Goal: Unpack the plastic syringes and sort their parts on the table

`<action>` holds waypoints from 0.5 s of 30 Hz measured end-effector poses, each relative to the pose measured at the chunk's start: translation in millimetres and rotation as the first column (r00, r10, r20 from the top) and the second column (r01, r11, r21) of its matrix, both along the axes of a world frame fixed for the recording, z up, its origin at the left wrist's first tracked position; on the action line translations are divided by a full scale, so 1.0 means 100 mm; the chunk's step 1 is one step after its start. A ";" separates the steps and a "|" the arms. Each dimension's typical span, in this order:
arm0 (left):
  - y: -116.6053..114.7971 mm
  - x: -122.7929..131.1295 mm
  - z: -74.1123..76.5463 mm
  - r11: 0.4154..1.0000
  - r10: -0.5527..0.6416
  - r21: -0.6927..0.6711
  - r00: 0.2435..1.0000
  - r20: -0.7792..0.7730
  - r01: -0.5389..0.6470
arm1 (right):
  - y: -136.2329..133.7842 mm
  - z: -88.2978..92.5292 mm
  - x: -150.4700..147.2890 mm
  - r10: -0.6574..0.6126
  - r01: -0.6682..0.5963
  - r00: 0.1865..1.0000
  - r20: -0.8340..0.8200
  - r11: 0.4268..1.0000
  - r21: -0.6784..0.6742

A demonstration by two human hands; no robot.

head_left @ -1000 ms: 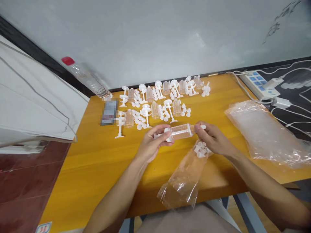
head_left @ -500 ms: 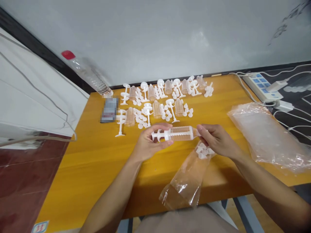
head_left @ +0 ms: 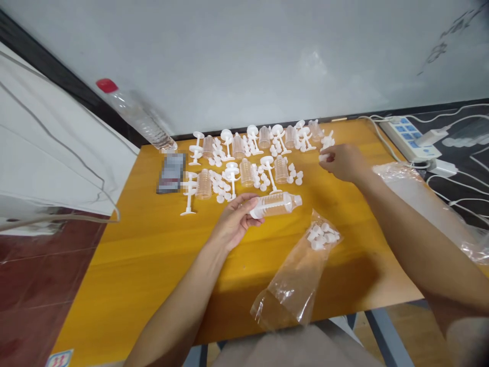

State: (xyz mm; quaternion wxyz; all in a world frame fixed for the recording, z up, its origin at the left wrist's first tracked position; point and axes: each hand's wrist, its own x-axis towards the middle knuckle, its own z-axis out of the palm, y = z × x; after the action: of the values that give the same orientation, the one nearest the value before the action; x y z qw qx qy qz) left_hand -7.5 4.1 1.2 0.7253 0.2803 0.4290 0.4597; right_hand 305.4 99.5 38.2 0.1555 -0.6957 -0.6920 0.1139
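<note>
My left hand [head_left: 236, 220] is closed around the rear end of a clear plastic syringe [head_left: 275, 205], whose narrow tip points right. Its white plunger is mostly hidden by the fingers. Farther right and back, my right hand [head_left: 346, 162] is closed in a pinch, with a small white plastic piece [head_left: 324, 157] showing at the fingertips. Just behind those fingers lies a cluster of small white pieces [head_left: 327, 139]. Below the syringe, a clear plastic bag [head_left: 292, 285] lies on the table with several white caps [head_left: 323, 235] at its far end.
Two rows of clear barrels [head_left: 247, 172], white plungers [head_left: 270, 176] and small white parts cover the table's back. A bottle with a red cap [head_left: 107, 85] and a blurred dark packet [head_left: 171, 173] stand left. Plastic bags [head_left: 428, 204] and a power strip [head_left: 410, 137] lie right.
My right hand has let go of the syringe tip and moved back and right to the small white parts. The syringe stays in my left hand, now tilted slightly upward at the tip.
</note>
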 end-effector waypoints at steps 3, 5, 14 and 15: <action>-0.03 0.02 0.00 1.000 -0.019 0.015 1.000 -0.003 0.019 | 0.48 -0.19 0.00 -0.053 0.064 0.996 0.077 0.987 -0.146; -0.03 0.02 0.00 1.000 -0.024 0.016 1.000 -0.004 0.024 | 0.65 -0.29 0.00 -0.077 0.091 0.994 0.079 0.977 -0.194; -0.01 -0.02 0.01 0.999 -0.024 0.038 1.000 0.005 0.024 | 0.68 -0.52 0.13 -0.107 0.093 0.992 -0.072 0.980 -0.176; -0.01 -0.03 0.01 0.999 -0.023 0.047 1.000 0.009 0.023 | 0.66 -0.52 0.13 -0.120 0.099 0.986 -0.112 0.979 -0.176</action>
State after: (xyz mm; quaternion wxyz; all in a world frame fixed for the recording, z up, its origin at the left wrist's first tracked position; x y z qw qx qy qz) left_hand -10.3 3.0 2.1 0.7258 0.2999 0.4116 0.4625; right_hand 318.8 165.4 -14.1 0.1436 -0.7352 -0.6295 0.2062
